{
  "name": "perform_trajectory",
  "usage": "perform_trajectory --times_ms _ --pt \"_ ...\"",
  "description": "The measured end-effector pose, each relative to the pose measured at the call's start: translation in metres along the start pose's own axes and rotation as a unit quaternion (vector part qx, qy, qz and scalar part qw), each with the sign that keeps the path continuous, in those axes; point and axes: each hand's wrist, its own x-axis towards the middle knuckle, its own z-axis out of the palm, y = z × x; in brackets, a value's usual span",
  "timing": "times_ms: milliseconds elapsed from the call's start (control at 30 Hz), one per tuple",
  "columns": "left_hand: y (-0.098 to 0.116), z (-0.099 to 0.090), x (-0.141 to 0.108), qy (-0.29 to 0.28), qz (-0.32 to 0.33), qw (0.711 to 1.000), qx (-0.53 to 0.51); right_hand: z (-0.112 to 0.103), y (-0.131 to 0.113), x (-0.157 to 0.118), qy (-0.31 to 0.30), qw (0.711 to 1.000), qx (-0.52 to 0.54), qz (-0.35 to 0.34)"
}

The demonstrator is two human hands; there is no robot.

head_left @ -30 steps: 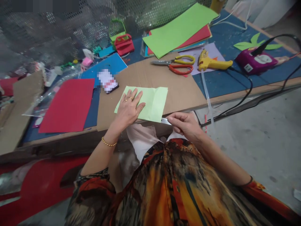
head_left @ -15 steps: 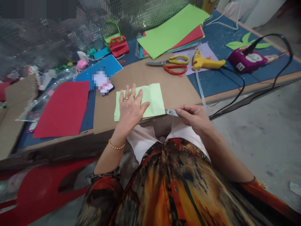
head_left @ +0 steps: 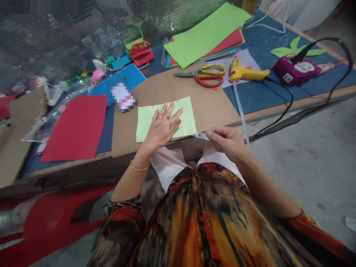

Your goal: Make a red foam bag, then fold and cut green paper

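A light green sheet of paper (head_left: 186,115) lies on a piece of brown cardboard (head_left: 214,104) at the table's front edge. My left hand (head_left: 164,128) presses flat on this sheet, fingers spread. At the sheet's lower right corner, my right hand (head_left: 226,139) pinches a thin silvery knife blade (head_left: 201,136) with a small hole in it. The blade's tip meets the corner of the sheet; the end inside my fingers is hidden. Scissors (head_left: 203,75) with one yellow and one red handle lie on the cardboard beyond the sheet.
Left of the cardboard are a red sheet (head_left: 76,128) and a phone (head_left: 124,97). A yellow glue gun (head_left: 247,72) with its glue stick sits at right, near a purple power box (head_left: 296,68) and black cable. Green sheets (head_left: 205,33) are stacked behind.
My left hand has slid right across the green sheet and turned slightly. My right hand still holds the blade at the sheet's corner, a little further left. The view has shifted slightly.
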Motion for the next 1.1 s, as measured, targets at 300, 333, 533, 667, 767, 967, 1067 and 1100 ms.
perform_trajectory --times_ms 300,333,533,667,767,967,1067,1100 --pt "0.007 -0.005 -0.001 -0.017 -0.009 1.0 -0.004 0.014 -0.002 0.001 -0.037 0.999 0.027 0.009" --pt "0.007 -0.005 -0.001 -0.017 -0.01 1.0 -0.004 0.015 -0.002 0.0 -0.036 0.999 0.032 0.013" --pt "0.007 -0.006 0.001 -0.023 -0.014 0.999 -0.021 0.026 -0.005 0.001 -0.045 0.999 0.017 0.001" --pt "0.005 -0.008 0.002 -0.029 -0.016 0.999 -0.034 0.033 -0.004 -0.001 -0.057 0.998 0.014 -0.006" --pt "0.005 -0.008 0.003 -0.03 -0.022 0.999 -0.033 0.037 -0.001 -0.002 -0.056 0.998 0.024 -0.009" --pt "0.032 0.007 0.01 0.018 -0.084 0.994 -0.064 0.026 0.0 -0.002 -0.036 0.999 0.029 -0.02" --pt "0.041 0.009 0.015 0.064 -0.086 0.987 -0.118 0.01 0.001 0.001 -0.009 1.0 0.01 -0.019" --pt "0.039 0.006 0.016 0.069 -0.077 0.987 -0.126 0.005 0.002 0.002 -0.007 1.0 -0.002 -0.023"
